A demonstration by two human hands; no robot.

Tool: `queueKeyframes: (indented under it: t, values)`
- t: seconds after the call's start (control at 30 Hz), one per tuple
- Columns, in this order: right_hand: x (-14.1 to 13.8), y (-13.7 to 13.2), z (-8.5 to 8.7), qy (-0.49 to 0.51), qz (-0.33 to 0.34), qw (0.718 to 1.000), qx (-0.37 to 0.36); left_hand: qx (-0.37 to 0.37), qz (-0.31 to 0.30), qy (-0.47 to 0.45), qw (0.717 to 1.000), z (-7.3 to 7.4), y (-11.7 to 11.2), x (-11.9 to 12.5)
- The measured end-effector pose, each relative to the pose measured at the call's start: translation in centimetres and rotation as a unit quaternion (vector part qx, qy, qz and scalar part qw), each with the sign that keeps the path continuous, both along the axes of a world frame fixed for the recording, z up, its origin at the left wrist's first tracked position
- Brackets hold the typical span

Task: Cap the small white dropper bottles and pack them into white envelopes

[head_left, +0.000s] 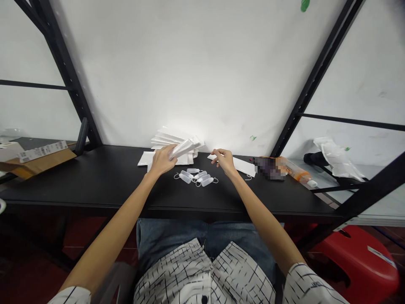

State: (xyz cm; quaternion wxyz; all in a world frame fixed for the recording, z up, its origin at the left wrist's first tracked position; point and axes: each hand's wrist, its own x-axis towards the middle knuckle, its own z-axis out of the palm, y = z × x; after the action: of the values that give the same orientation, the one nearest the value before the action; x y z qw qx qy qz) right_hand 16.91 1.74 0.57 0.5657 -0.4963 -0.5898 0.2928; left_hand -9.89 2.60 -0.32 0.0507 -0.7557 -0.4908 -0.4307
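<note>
Two bare hands are working apart above a black tabletop (95,185): the left hand (162,160) is clasping a folded white packet (185,148), and the right hand (224,161) is hanging open, its fingers just over a flat white strip (243,166). Several clear plastic capsules with white loop cords (194,177) are lying between the hands, on the near side. Farther off, a fanned stack of white packets (175,138) is sitting behind the left hand, an orange-labelled bottle (295,171) is lying right of a blurred object (267,168), and a cardboard box (41,159) is showing at far left.
</note>
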Motion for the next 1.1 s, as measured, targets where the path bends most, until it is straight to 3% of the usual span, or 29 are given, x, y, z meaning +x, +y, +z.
queueKeyframes:
  t: [0.13,0.27,0.4,0.53,0.63,0.77,0.97,1.1]
  values:
    - [0.2,0.0,0.1,-0.013,-0.006,1.0,0.013,0.017,-0.087,0.061,0.994,-0.5,0.3,0.5]
    - [0.3,0.0,0.2,-0.011,-0.005,1.0,0.027,0.044,-0.107,0.085,0.99,-1.2,0.8,0.5]
    - [0.4,-0.1,0.2,-0.022,-0.004,0.999,0.029,0.095,-0.079,0.104,0.987,-1.0,1.3,0.1]
    - [0.5,0.0,0.0,-0.041,-0.005,0.999,0.028,0.118,-0.003,0.143,0.983,-0.1,2.1,-0.6]
    - [0.7,0.0,0.0,-0.07,-0.013,0.997,0.03,0.085,0.046,0.202,0.975,-0.1,3.1,-1.6]
    - [0.7,-0.1,0.0,-0.1,-0.013,0.995,0.024,0.017,0.085,0.24,0.967,-1.3,4.3,-2.8]
    - [0.5,0.0,-0.2,-0.169,-0.016,0.985,0.014,-0.021,0.081,0.222,0.971,-2.7,5.3,-3.5]
    - [1.5,0.4,0.1,-0.305,-0.1,0.946,0.036,-0.033,0.064,0.253,0.965,-3.3,5.4,-3.3]
